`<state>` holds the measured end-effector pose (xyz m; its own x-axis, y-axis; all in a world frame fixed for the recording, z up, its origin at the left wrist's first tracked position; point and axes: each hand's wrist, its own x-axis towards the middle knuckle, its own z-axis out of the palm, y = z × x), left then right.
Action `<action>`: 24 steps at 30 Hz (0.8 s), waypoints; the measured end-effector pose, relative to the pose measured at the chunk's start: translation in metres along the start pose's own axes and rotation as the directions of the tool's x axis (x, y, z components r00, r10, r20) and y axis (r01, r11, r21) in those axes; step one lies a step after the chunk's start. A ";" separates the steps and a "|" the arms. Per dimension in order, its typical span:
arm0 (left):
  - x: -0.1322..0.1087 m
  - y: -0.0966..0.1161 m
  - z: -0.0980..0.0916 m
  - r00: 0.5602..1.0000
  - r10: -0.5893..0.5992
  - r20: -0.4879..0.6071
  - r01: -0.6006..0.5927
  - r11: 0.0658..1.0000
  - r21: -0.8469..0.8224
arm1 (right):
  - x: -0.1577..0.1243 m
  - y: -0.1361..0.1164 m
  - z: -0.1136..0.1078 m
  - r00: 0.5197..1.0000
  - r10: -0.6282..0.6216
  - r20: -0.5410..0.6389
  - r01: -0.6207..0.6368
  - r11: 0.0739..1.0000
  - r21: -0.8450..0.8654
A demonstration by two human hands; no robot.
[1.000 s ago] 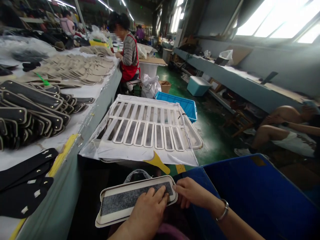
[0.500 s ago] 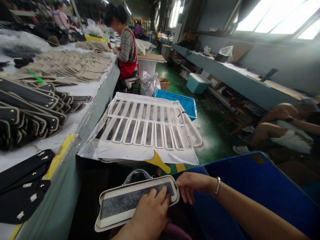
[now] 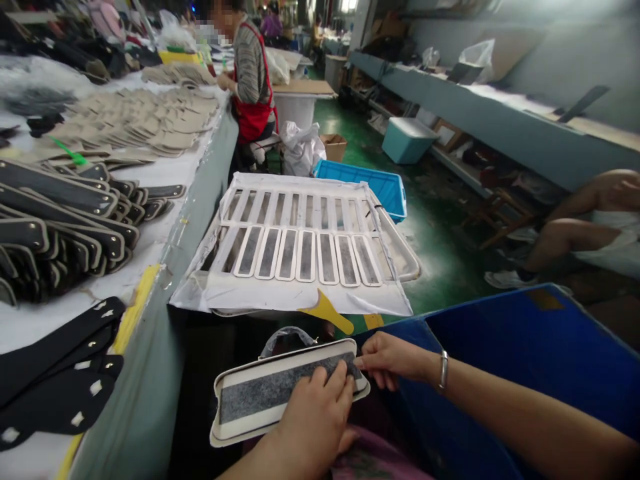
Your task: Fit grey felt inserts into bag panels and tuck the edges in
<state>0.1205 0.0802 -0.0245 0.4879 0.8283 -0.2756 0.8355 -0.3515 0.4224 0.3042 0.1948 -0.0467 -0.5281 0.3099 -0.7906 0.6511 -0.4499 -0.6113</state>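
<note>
A cream handbag [image 3: 250, 430] lies tilted below me with its flat face up and a clear-wrapped handle [image 3: 287, 331] on the far side. A cream panel with a grey fuzzy strip [image 3: 255, 400] lies on that face. My left hand [image 3: 320, 407] rests its fingers across the right part of the panel, with the thumb at the bag's near side. At the bag's right end my right hand [image 3: 383, 360] is closed, thumb and forefinger at the edge; what lies between the fingertips is hidden.
Ahead, a white slotted board [image 3: 300, 297] carries several similar panels and a yellow scraper-shaped piece [image 3: 327, 313]. The left table [image 3: 165, 220] holds stacks of black straps [image 3: 65, 193] and black pieces [image 3: 60, 373]. A blue bin [image 3: 500, 360] stands right; a seated co-worker [image 3: 250, 73] is beyond.
My view has tilted down slightly and turned left, so the scene sits further right and higher. My right hand's fingers have moved slightly inward over the bag's right end; my left hand still rests on the panel.
</note>
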 end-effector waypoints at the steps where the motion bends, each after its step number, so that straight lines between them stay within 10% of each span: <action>1: -0.002 0.002 -0.003 1.000 0.006 -0.001 -0.006 1.000 -0.014 | -0.003 -0.003 0.001 1.000 0.007 -0.009 -0.007 0.999 -0.041; 8: -0.072 -0.008 -0.019 0.936 -0.061 -0.347 -0.103 0.894 -0.435 | -0.004 0.009 0.008 0.994 -0.055 -0.097 0.046 0.995 -0.089; 10: -0.103 -0.024 -0.011 0.805 -0.306 -0.509 -0.054 0.816 -0.576 | -0.004 0.011 0.010 0.992 -0.072 -0.100 0.064 0.995 -0.075; 13: -0.133 -0.062 0.008 0.449 -0.796 -0.407 0.145 0.514 -0.845 | -0.008 0.009 0.011 0.993 -0.068 -0.097 0.061 0.996 -0.071; 18: -0.128 -0.106 0.030 0.696 -0.713 -0.087 0.041 0.161 -0.986 | -0.007 0.003 0.002 0.997 0.037 -0.067 -0.043 0.994 -0.096; 24: -0.122 -0.119 0.032 0.770 -0.638 0.005 0.033 0.032 -0.999 | -0.003 0.002 0.006 0.998 -0.004 -0.060 0.004 1.000 -0.010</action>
<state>-0.0299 0.0071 -0.0683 -0.1560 0.8598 -0.4863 -0.2102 0.4521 0.8668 0.3038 0.1878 -0.0451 -0.4971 0.3615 -0.7888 0.6543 -0.4408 -0.6144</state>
